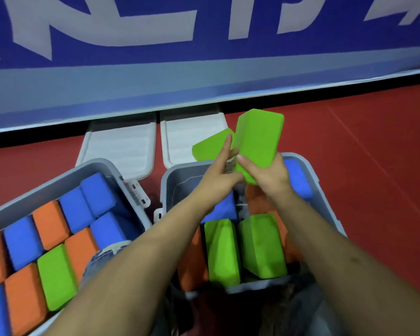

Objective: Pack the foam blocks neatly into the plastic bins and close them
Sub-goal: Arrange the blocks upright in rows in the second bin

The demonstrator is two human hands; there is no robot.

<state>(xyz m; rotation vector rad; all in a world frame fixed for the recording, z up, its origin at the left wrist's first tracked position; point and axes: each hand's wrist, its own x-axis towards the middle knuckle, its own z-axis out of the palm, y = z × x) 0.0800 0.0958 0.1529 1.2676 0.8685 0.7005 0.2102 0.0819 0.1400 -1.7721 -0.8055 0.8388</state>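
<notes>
Both forearms over right bin (325, 190); right hand (269, 175) grips upright green block (258, 139), left hand (218, 175) steadying second green block (210, 146), fingers extended.

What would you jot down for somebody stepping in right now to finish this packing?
Right hand grips a green block above the right bin.
Left hand touches a second green block, fingers straight.
Left bin: packed with blue, orange and green blocks, still open.
Right bin: partly filled, two green blocks upright near the front.
White lids lie on the floor behind the bins.
Left: place both blocks, fit both lids.
</notes>
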